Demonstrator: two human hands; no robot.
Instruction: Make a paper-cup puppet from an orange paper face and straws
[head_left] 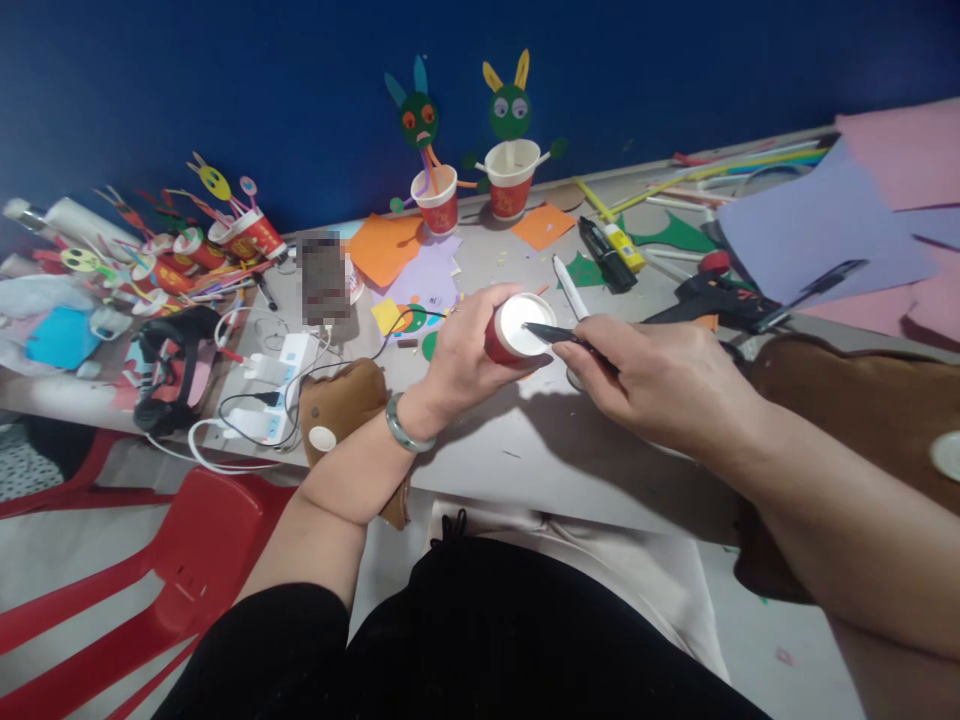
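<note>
My left hand (469,345), with a bracelet on its wrist, is wrapped round a red paper cup (504,345) held above the table. The cup's white round base (521,318) faces up toward me. My right hand (619,370) grips a thin black tool (551,332), and its dark tip touches or lies just over the white base. Whether that tool is a pen or a blade is too small to tell. A white marker (570,287) lies just behind my right hand.
Two cup figures (437,200) (511,190) stand at the back wall. Black markers (606,255), a tape gun (709,297) and purple paper (817,235) lie right. A power strip (292,385) and more cup figures (255,232) are left. A red chair (210,530) stands below.
</note>
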